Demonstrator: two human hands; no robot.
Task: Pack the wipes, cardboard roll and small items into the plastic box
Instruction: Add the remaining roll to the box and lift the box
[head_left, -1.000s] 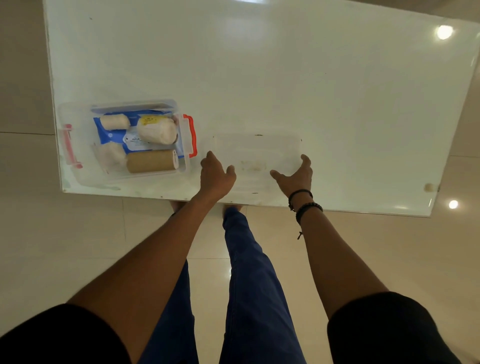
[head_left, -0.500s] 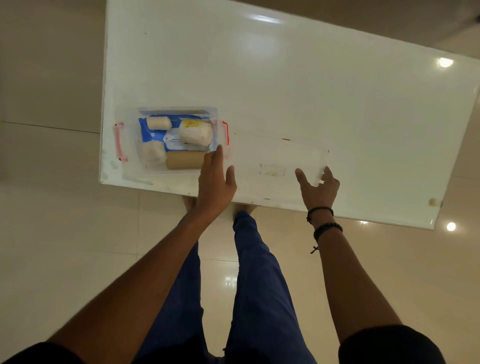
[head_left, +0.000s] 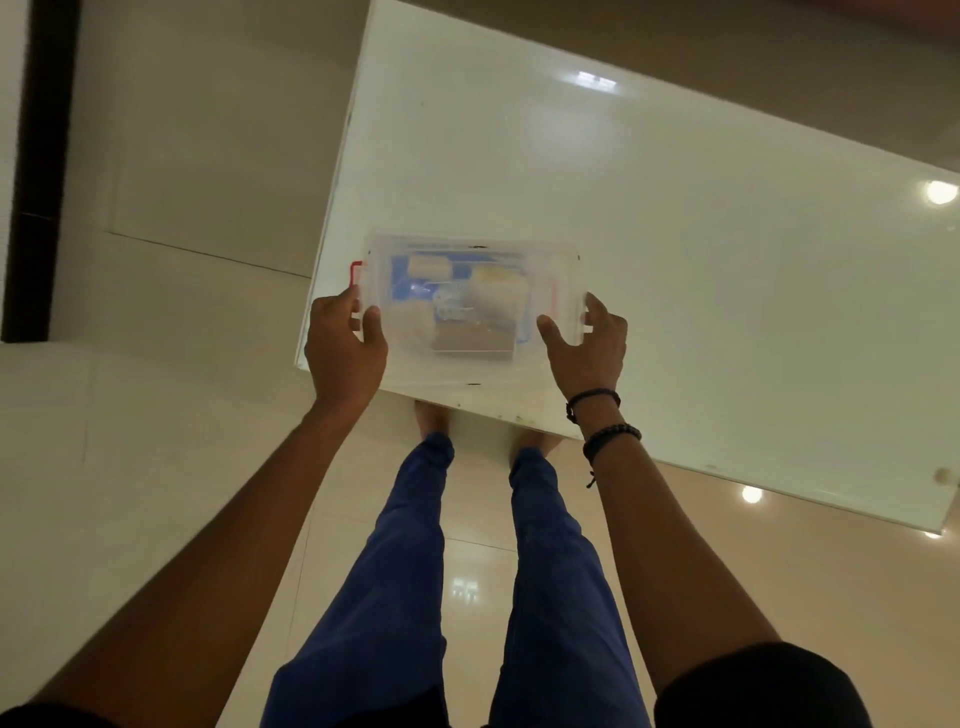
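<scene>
- The clear lid (head_left: 475, 249) lies over the plastic box (head_left: 470, 374), held at both short ends by 2 hands; whether it is seated fully on the rim cannot be told through the blur.
- The left hand (head_left: 343, 353) grips the lid's left end, thumb on top and fingers wrapped over the edge, just beside the red latch (head_left: 355, 272).
- The right hand (head_left: 584, 348) grips the right end the same way, thumb on top, fingers curled around the edge; 2 dark bracelets (head_left: 602, 418) sit on that wrist.
- The box stands at the near left corner of the white table (head_left: 675, 234), its left end near the table's left edge and its near side close to the front edge.
- Through the lid show the blue wipes pack (head_left: 402, 275), the cardboard roll (head_left: 472, 340) along the near wall, and pale small items (head_left: 493, 296) on top.
- To the right and beyond the box the tabletop is wide, bare and glossy.
- Blue trouser legs (head_left: 395, 571) and tiled floor (head_left: 156, 467) lie below the table edge.
</scene>
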